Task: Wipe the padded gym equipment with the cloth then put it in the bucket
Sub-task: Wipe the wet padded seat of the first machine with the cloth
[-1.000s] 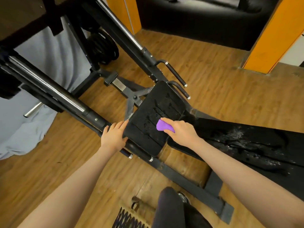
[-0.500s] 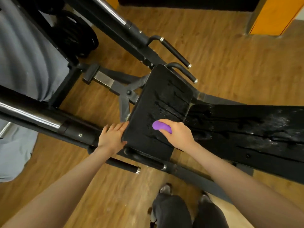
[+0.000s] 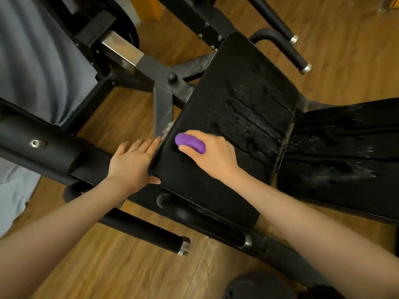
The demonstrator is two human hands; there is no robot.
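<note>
Since the earlier frame the right hand (image 3: 212, 157), fingers curling round the bunched purple cloth (image 3: 190, 144), is sliding it toward the black padded seat's (image 3: 233, 117) left edge, where the left hand (image 3: 135, 161) is still resting flat, fingers straight. Wet streaks are glistening on the padding right of the grip, and wood-plank flooring (image 3: 121, 272) is showing beneath the black steel frame (image 3: 43, 147).

Both forearms bare, no sleeves; dark trouser knee (image 3: 254, 285) at btm edge.

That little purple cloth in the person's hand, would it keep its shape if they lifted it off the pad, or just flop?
Probably flop: the purple cloth is bunched into a soft wad inside the right hand, so it seems limp. It likely weighs little, since curled fingers alone hold it. The seat pad shows wet streaks, so the cloth may be damp and somewhat clingy.
</note>
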